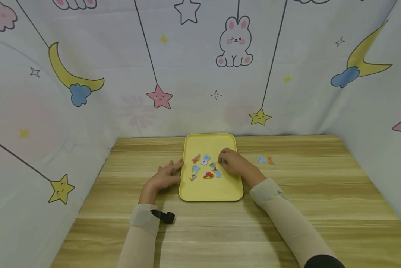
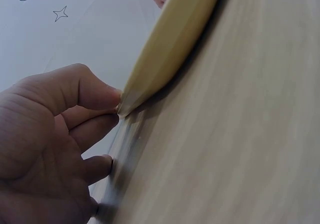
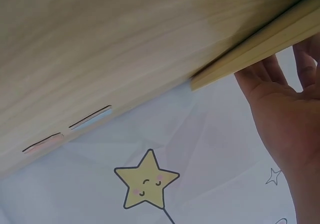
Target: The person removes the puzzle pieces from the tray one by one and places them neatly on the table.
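A yellow tray point(image 1: 210, 193) lies on the wooden table, with several small colourful picture pieces point(image 1: 208, 175) scattered on it. At the tray's left edge, my left hand point(image 1: 163, 176) has its thumb and forefinger on the rim, pinching it in the left wrist view; the other fingers spread out below. Over the tray's right side, my right hand point(image 1: 234, 163) has its fingers bent down around a small blue piece point(image 1: 222, 160), mostly hidden by the fingers. The right wrist view shows that hand point(image 3: 287, 114) reaching over the tray wall point(image 3: 250, 56), its fingertips hidden.
To the tray's right, a light blue piece point(image 1: 261, 159) and an orange piece point(image 1: 270, 160) lie on the table point(image 1: 308, 178). A white cloth point(image 1: 193, 74) printed with stars, moons and a rabbit hangs behind and beside the table.
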### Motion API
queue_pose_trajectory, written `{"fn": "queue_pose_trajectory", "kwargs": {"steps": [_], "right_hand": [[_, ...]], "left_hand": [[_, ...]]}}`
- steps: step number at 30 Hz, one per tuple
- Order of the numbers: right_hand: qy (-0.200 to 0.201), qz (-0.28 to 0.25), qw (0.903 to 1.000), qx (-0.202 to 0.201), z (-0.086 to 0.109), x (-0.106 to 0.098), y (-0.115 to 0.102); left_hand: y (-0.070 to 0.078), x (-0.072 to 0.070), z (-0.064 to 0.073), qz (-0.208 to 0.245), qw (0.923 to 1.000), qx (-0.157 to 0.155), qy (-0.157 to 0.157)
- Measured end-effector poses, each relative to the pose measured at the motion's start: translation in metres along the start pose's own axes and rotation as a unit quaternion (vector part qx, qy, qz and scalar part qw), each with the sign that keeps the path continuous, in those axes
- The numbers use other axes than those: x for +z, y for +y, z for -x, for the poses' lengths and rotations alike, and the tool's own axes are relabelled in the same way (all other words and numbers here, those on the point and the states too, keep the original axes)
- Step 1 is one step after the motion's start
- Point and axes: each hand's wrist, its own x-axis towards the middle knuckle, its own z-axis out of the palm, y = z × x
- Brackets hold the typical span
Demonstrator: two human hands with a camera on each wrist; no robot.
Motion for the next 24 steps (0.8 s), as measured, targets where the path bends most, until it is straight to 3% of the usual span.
{"fn": "queue_pose_trajectory", "kwargs": {"steps": [7,19,24], "right_hand": [[0.013,0.019,0.9997,-0.013,0.0021,-0.0021,0.0001],[0.003,0.011,0.9997,0.02,0.0067,-0.0013,0.0046],[0.013,-0.021,0.9986,0.046,0.0071,-0.0025,0.0081]], "left_hand": [[-0.0001,-0.0002,0.0008,0.001,1.0,0.003,0.0],[0.0002,-0.0001,0.0011,0.005,1.0,0.002,-0.001],[0.0012,-0.0002,0.0023,0.007,1.0,0.002,0.001]]}}
